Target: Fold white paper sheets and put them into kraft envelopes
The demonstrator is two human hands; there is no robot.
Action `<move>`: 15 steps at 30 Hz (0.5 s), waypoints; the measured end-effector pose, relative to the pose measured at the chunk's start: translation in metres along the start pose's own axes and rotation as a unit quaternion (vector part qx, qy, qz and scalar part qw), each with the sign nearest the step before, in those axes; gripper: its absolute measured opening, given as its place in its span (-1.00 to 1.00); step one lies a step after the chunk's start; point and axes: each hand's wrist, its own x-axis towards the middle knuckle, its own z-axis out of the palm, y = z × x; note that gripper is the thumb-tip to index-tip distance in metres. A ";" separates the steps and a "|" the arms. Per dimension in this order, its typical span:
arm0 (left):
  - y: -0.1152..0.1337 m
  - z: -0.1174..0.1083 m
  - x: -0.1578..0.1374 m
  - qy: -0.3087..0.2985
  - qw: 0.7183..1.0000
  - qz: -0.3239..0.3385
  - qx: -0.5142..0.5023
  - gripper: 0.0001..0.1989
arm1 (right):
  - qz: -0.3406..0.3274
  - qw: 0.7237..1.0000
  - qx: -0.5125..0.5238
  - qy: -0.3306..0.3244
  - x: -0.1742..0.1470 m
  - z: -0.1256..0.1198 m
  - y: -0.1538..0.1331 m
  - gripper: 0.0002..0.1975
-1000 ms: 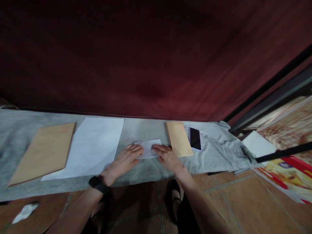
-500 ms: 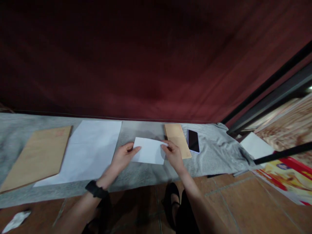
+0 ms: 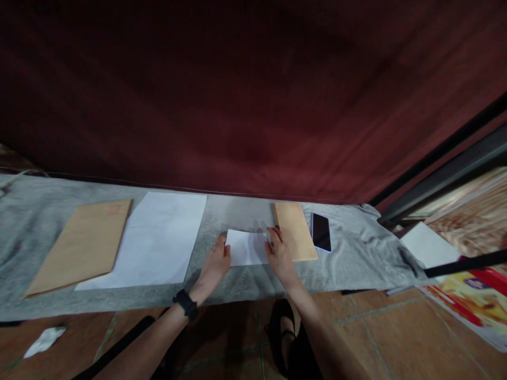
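And there lay the paper (image 3: 247, 249), flat on the cloth (image 3: 237, 208), right between the 2 hands, its long axis running from one to the other! The left hand (image 3: 217, 261) was at its left end, the right hand (image 3: 278, 254) curled at the other, beside the envelope (image 3: 296, 235); neither was clearly nearer. Fingers were narrowly bent on both sides, but whether either pinched the paper, I couldn't tell.
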 end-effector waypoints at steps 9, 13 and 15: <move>0.016 -0.008 -0.004 -0.034 0.992 -0.017 0.116 -0.69 | -0.103 0.978 -0.147 -0.106 -0.030 0.022 -0.030 -0.48; 0.021 -0.011 -0.009 -0.053 0.988 -0.040 0.143 -0.67 | -0.117 0.958 -0.220 -0.140 -0.041 0.031 -0.033 -0.48; 0.022 -0.012 -0.011 -0.057 0.986 -0.045 0.152 -0.65 | -0.118 0.955 -0.235 -0.139 -0.044 0.032 -0.033 -0.49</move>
